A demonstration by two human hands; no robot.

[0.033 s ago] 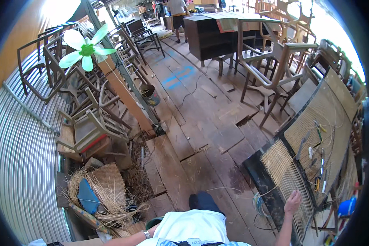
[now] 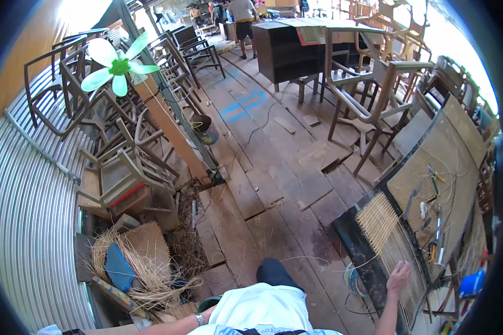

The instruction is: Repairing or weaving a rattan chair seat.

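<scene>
My right hand (image 2: 398,277) rests at the long parallel cane strands (image 2: 388,254) stretched over a black-framed panel (image 2: 349,223) on the right. Its fingers are drawn together, closed at the strands; whatever they pinch is too small to make out. Toward the panel's far end the cane is woven into a tight yellowish mesh (image 2: 377,216). A coil of thin strand (image 2: 352,279) hangs by the near left edge of the frame. Of my left arm only the forearm with a watch (image 2: 199,319) shows; the hand is hidden beside my white shirt.
Hand tools (image 2: 435,223) lie on a woven cane sheet (image 2: 419,167) beyond the panel. On the left, loose cane (image 2: 151,279) surrounds a blue piece (image 2: 120,267). A green fan (image 2: 119,67), stacked chairs (image 2: 128,173), a dark cabinet (image 2: 279,53) and a standing person (image 2: 243,25) are farther off.
</scene>
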